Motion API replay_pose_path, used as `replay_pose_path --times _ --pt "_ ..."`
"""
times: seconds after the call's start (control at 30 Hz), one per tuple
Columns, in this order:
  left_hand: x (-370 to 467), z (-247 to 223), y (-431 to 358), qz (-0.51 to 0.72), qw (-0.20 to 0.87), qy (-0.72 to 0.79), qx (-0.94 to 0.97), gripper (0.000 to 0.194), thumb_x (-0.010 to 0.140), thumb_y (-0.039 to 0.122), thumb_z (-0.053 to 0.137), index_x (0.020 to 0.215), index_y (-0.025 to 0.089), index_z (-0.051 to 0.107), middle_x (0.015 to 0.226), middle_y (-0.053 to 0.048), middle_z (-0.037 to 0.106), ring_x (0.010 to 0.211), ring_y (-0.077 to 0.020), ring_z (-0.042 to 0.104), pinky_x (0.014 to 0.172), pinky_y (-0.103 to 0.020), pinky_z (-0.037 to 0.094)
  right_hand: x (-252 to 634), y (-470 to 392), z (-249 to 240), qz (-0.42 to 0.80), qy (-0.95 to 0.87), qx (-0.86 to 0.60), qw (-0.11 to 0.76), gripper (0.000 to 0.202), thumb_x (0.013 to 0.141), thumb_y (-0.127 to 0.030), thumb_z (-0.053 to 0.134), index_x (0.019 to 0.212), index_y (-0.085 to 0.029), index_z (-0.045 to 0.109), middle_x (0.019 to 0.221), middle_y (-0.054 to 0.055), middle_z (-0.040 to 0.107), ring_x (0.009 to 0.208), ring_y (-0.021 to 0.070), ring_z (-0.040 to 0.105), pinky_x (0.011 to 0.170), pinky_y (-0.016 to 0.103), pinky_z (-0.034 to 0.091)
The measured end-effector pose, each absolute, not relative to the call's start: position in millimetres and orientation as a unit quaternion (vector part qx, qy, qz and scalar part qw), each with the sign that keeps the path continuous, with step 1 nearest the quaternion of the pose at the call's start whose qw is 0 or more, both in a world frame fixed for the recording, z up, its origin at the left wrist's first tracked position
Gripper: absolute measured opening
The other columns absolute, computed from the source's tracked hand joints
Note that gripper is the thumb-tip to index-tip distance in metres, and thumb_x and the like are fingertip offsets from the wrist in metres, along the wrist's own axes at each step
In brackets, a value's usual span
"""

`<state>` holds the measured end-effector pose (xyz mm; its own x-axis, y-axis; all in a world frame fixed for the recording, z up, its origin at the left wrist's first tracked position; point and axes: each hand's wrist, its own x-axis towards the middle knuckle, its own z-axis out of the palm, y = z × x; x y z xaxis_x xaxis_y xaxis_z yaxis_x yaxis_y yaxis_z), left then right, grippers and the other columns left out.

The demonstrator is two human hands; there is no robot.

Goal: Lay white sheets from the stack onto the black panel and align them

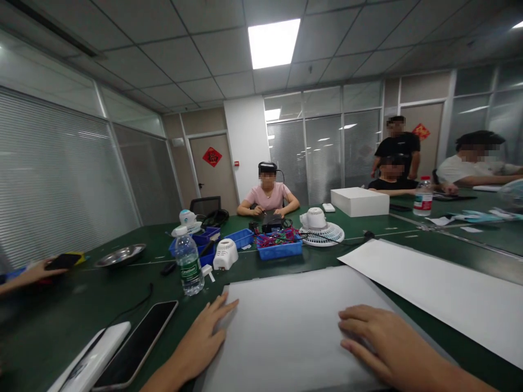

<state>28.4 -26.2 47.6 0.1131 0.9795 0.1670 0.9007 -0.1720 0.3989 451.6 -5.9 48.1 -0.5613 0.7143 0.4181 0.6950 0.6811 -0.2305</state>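
A large white sheet (286,326) lies on the green table directly in front of me. At its left edge rests my left hand (204,335), fingers spread and holding nothing. My right hand (378,337) lies over the right part of the sheet, its fingers slightly bent and apart, with nothing held. Left of my left hand are a black-screened phone (137,345) and a white device (96,356) with a black cable. A second white sheet (441,288) extends to the right of my right hand.
A water bottle (189,264), a white fan part (225,253), a blue bin (280,250) of wires and a metal bowl (121,255) stand beyond. A white box (359,202) is farther back. Several people sit or stand around; another person's hand holds a dark object at left.
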Motion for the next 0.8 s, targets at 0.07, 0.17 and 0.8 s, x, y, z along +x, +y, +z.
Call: replay_pose_path --times 0.07,0.17,0.8 --pt "29.6 48.8 -27.4 0.198 0.103 0.634 0.741 0.056 0.084 0.019 0.053 0.139 0.031 0.058 0.159 -0.004 0.038 0.148 -0.0301 0.03 0.121 -0.058 0.019 458.8 0.6 46.2 0.071 -0.901 -0.38 0.199 0.038 0.097 -0.052 0.047 0.121 -0.032 0.07 0.131 0.003 0.066 0.122 0.0252 0.061 0.106 0.042 0.047" --pt "30.3 45.1 -24.9 0.213 0.088 0.64 0.733 0.044 0.092 0.036 0.051 0.133 0.029 0.064 0.155 -0.006 0.045 0.145 -0.0333 0.036 0.119 -0.06 0.024 479.8 24.1 42.1 0.061 -0.886 -0.415 0.2 0.043 0.101 -0.049 0.04 0.134 -0.033 0.062 0.141 0.002 0.059 0.133 0.0232 0.052 0.114 0.044 0.038" --pt "34.8 34.4 -8.8 0.202 0.047 0.64 0.74 0.05 0.091 0.05 0.048 0.13 0.026 0.067 0.152 -0.008 0.049 0.14 -0.0319 0.045 0.116 -0.055 0.03 623.6 88.8 46.1 -0.103 -0.613 -0.782 0.044 0.031 0.096 -0.038 0.059 0.117 -0.015 0.061 0.113 0.008 0.064 0.096 0.0193 0.064 0.083 0.04 0.055"
